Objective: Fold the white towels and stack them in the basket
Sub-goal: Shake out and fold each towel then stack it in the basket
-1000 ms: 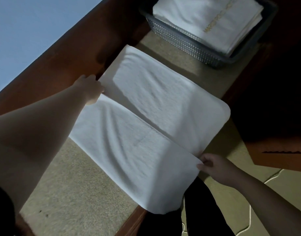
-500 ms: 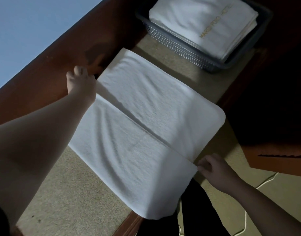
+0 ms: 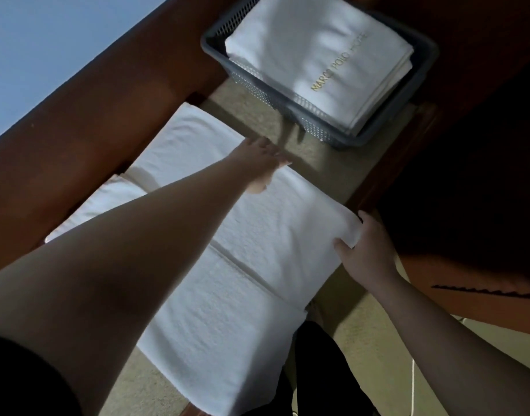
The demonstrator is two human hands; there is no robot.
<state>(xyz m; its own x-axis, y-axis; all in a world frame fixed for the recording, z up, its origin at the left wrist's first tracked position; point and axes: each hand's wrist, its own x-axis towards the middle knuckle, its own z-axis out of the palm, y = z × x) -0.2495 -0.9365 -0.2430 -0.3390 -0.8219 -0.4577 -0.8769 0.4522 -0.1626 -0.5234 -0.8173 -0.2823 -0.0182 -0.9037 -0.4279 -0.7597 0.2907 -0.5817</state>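
One soft white terry towel [image 3: 251, 235] lies half folded on the beige mat, near the grey perforated plastic basket [image 3: 293, 115] at the far right, which holds folded white towels. It looks light and limp. The left hand [image 3: 260, 163] presses its far edge, fingers straight. The right hand [image 3: 365, 250] pinches its right corner, a sensible hold.

We see a beige, carpet-like worktop [image 3: 155, 382] framed by a reddish-brown wooden rail [image 3: 86, 136] on its left. Beyond it, far left, stands a pale blue wall [image 3: 48, 55]. Dark wooden furniture [image 3: 473, 187] sits in shadow at right.
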